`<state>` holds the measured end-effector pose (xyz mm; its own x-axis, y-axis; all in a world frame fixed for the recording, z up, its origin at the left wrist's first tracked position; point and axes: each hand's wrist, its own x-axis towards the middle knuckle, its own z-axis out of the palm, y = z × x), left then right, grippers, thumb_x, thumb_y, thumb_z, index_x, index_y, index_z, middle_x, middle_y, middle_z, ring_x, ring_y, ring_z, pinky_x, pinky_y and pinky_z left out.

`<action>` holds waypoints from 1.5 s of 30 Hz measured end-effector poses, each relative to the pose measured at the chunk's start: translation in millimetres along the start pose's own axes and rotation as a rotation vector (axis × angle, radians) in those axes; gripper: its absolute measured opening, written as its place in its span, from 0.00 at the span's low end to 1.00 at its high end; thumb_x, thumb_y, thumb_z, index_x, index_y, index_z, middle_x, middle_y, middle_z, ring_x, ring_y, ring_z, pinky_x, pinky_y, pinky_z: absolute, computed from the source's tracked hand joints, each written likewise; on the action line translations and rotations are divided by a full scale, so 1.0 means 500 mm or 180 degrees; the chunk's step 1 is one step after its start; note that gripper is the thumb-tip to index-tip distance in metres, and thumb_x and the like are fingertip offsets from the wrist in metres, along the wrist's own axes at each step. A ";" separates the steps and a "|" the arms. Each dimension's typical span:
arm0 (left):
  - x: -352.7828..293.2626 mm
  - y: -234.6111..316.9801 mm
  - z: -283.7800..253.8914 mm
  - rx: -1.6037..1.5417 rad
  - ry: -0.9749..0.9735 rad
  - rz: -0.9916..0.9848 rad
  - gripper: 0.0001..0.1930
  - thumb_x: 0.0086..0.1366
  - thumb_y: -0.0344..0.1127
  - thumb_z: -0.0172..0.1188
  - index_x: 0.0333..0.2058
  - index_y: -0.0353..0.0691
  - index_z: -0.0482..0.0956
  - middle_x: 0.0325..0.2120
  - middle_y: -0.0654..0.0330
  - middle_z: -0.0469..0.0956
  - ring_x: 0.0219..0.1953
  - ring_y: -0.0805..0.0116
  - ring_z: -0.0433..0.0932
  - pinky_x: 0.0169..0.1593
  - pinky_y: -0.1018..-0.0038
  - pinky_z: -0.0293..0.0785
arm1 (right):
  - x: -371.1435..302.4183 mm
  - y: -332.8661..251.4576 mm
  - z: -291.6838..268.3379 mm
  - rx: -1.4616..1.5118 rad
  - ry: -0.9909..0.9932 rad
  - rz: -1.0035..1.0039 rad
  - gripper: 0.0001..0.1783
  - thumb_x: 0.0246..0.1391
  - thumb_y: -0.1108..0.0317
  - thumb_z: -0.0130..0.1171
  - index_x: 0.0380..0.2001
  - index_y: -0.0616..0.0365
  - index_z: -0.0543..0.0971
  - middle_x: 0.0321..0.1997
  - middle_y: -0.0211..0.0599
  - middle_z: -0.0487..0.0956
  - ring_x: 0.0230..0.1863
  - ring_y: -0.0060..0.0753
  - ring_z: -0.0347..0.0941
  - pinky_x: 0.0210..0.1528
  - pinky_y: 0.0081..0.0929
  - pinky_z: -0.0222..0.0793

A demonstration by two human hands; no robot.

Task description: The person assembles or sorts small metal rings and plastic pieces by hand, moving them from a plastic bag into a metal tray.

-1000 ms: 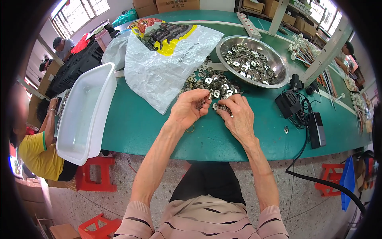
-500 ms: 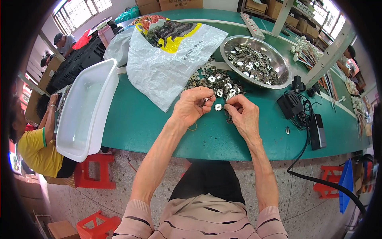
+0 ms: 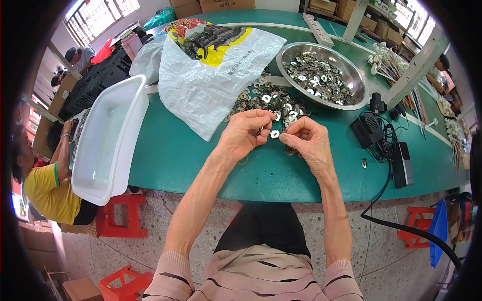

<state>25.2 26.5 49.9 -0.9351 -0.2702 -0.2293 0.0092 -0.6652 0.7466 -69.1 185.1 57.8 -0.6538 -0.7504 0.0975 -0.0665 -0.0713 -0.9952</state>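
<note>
Over the near side of the green table point(image 3: 165, 165), my left hand point(image 3: 246, 133) is closed, its curled fingers round a few small metal pieces that barely show. My right hand point(image 3: 307, 140) is pinched, thumb against forefinger; what it may hold is too small to make out. A shiny round metal piece with a cut-out centre point(image 3: 274, 134) lies between the two hands. Just beyond them spreads a loose pile of similar metal pieces point(image 3: 266, 95), partly hidden by my fingers. A steel bowl point(image 3: 362, 85) full of the same pieces stands behind the pile, to the right.
A white woven sack point(image 3: 201, 95) lies left of the pile. Further left is a white plastic tub point(image 3: 108, 145), near a co-worker in a yellow shirt point(image 3: 52, 190). On the right sit a black charger-like device point(image 3: 366, 131) with cables and a white post point(image 3: 416, 67).
My right hand has shifted slightly, its thumb now nearer the loose metal piece. My left fingers have curled in a little more. The pile and bowl look the same.
</note>
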 end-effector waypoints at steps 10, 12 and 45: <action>-0.006 -0.009 0.019 0.0671 0.0180 0.0116 0.07 0.57 0.27 0.59 0.35 0.34 0.75 0.22 0.65 0.71 0.22 0.79 0.67 0.23 0.84 0.62 | -0.001 -0.002 -0.002 0.0224 0.0068 0.0049 0.08 0.41 0.77 0.64 0.25 0.59 0.74 0.22 0.25 0.74 0.22 0.11 0.67 0.20 0.10 0.62; -0.006 -0.012 0.021 0.0881 0.0036 0.0140 0.08 0.56 0.27 0.60 0.35 0.34 0.75 0.22 0.66 0.71 0.21 0.79 0.66 0.23 0.84 0.61 | 0.003 0.006 -0.005 0.0309 0.0038 -0.0070 0.10 0.41 0.77 0.64 0.27 0.59 0.73 0.24 0.26 0.75 0.24 0.12 0.69 0.24 0.09 0.65; 0.000 -0.005 -0.003 -0.0356 -0.0155 -0.0007 0.05 0.52 0.27 0.54 0.28 0.30 0.73 0.26 0.52 0.74 0.24 0.70 0.68 0.27 0.78 0.65 | 0.000 0.041 0.020 -0.2996 0.0351 -0.1543 0.09 0.35 0.73 0.64 0.26 0.57 0.78 0.32 0.32 0.71 0.36 0.38 0.67 0.36 0.33 0.66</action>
<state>25.8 26.9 47.1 -0.9512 -0.2364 -0.1983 0.0440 -0.7401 0.6711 -63.0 176.9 37.5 -0.4627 -0.7111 0.5294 -0.8633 0.2256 -0.4515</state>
